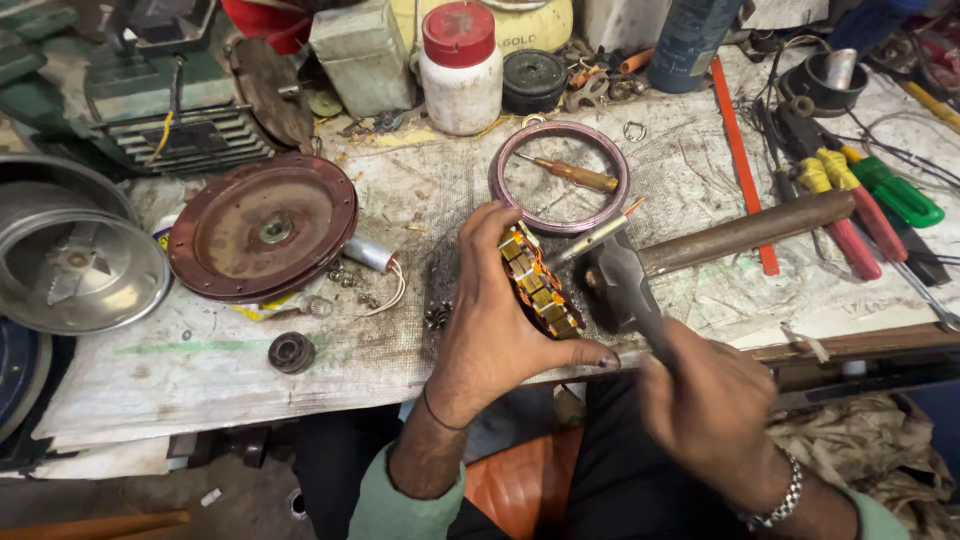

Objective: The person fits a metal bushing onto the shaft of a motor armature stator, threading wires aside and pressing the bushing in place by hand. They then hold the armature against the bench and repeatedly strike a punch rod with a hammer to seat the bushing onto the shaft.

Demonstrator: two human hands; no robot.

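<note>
Two hands in view, both the person's own. Left hand [497,318] holds one motor stator [540,285], a ring of copper windings with yellow-brown insulation, edge-on over the front edge of the bench; fingers curled around its back, thumb pressed under its lower rim, so the hand is clamped on it. Right hand [712,408] is closed around the blurred handle of one thin tool [590,243], whose light metal shaft slants up past the stator's top; whether the tip touches the windings cannot be told. One hammer [700,245] lies just behind the stator, dark head near it, brown handle running right. Count on the bench: one coil of pinkish wire [560,177] laid flat, with one wooden-handled screwdriver [575,174] lying inside it; one round rust-red motor cover [262,228]; one small grey capacitor [369,253] beside that cover; one small black pulley [291,352] near the front edge; one white jar with a red lid [460,70]; one long red strip [742,160]; one green-handled screwdriver [898,192]; one pair of red-handled pliers [850,215] with yellow wrapping. One shiny metal housing [75,255] sits at far left. Surface: a workbench [200,385] covered with stained, worn white sheeting, crowded with small parts along the back. Room: a cluttered workshop; dark floor below the bench.
</note>
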